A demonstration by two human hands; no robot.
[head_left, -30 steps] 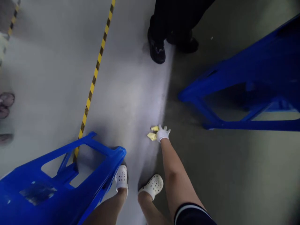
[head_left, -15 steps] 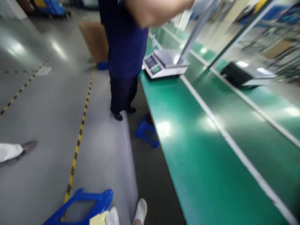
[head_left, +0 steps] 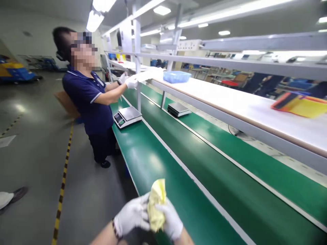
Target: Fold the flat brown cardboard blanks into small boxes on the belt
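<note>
A crumpled yellow cloth [head_left: 156, 208] is held up between my two gloved hands, over the near edge of the green workbench [head_left: 178, 200]. My left hand [head_left: 133, 216], in a white glove, has its fingers curled against the cloth's left side. From the right, my right hand [head_left: 172, 217], also gloved in white, grips the cloth with the thumb lying across it. Part of the fingers is hidden behind the cloth.
A co-worker [head_left: 89, 98] in a dark blue shirt reaches to the raised shelf [head_left: 217, 97]. Scales [head_left: 130, 114] stand on the bench, with a second scale [head_left: 178, 108] farther right. A blue bin [head_left: 176, 76] and a yellow-orange bin [head_left: 298, 105] sit on the shelf.
The view has swung up from the floor and bench to the shelf. Both my hands have come into sight holding the yellow cloth. The blue stool at the lower left has left the picture.
</note>
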